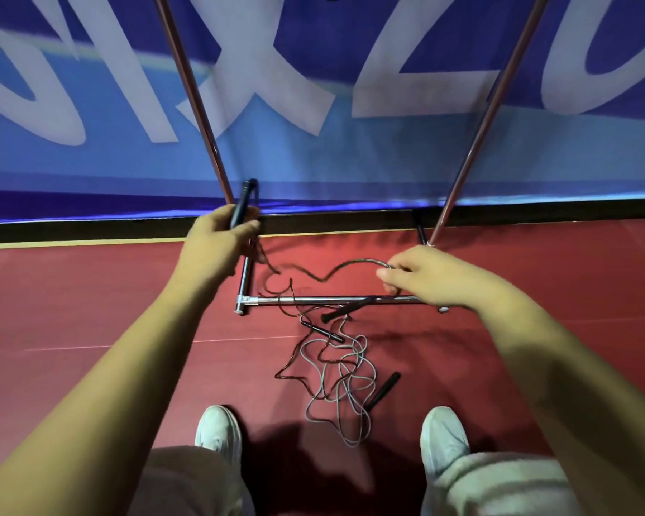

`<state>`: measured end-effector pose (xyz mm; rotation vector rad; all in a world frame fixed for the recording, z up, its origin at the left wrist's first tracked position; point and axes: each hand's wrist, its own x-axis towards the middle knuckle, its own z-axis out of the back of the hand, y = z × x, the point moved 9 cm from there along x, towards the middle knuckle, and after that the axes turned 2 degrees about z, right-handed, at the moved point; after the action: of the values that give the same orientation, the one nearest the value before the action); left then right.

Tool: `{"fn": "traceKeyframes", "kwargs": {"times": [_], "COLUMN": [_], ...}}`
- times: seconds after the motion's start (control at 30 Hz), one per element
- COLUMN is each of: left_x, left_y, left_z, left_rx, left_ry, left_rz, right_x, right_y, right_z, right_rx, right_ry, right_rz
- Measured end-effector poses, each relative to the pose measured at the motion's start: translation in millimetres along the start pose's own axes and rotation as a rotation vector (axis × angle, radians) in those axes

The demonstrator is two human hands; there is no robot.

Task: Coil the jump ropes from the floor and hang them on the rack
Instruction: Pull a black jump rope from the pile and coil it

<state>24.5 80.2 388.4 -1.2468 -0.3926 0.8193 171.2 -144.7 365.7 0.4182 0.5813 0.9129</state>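
Left hand [216,242] is clenched round a black jump-rope handle [243,202], held above the far-left corner of the rack [313,300]. The handle's long axis runs near to far, with the exposed tip pointing away toward the blue banner [313,162]. A dark cord [362,259] appears to leave that tip, bend back in a tight loop and pass down beside the left hand. From there it runs left to right in a slack wave to the right hand [425,279], whose thumb and forefinger pinch it at the crest of an arch; the other fingers are curled. The rack's chrome base bar lies left to right on the red floor [90,310], and two reddish uprights rise from it in front of the banner. On the near side of the bar a tangle of ropes [345,378], grey and dark cords mixed, lies on the floor between two white shoes [218,428]. Three more black handles lie there. The second handle [347,309] rests across the base bar, angled near-left to far-right. The third handle [323,332] lies just near of it, angled far-left to near-right. The fourth handle [384,391] sits at the tangle's right edge, angled near-left to far-right. Which cord joins which handle cannot be told.
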Motion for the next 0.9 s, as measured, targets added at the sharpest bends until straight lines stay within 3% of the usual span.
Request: {"fn": "traceKeyframes", "kwargs": {"times": [0.13,0.23,0.3,0.37,0.5,0.57,0.7,0.83,0.9], "left_x": [-31,-57,-63,-52,-26,-18,-10,-2,-5], "left_y": [-16,-18,-18,-20,-26,-24,-10,1,6], "left_z": [-60,-89,-95,-88,-56,-42,-33,-12,-20], "left_rx": [-0.048,0.038,0.042,-0.057,-0.593,-0.692,-0.632,-0.127,-0.042], "left_ry": [0.411,0.656,0.712,0.627,0.439,0.381,0.279,0.009,0.039], "left_rz": [-0.046,-0.058,-0.072,-0.083,-0.022,-0.009,0.026,0.017,0.024], "right_x": [0,-2,-3,-4,-4,-2,-1,0,1], "right_y": [39,61,62,55,24,5,-4,3,8], "right_z": [-28,-17,-5,0,-4,-6,-6,0,6], "right_rx": [0.155,0.264,0.330,0.309,0.135,0.079,0.160,0.493,0.530], "right_ry": [0.124,0.045,-0.018,-0.030,0.043,0.056,0.046,-0.048,-0.123], "right_rz": [0.078,0.169,0.192,0.177,0.077,0.017,-0.014,-0.027,-0.004]}}
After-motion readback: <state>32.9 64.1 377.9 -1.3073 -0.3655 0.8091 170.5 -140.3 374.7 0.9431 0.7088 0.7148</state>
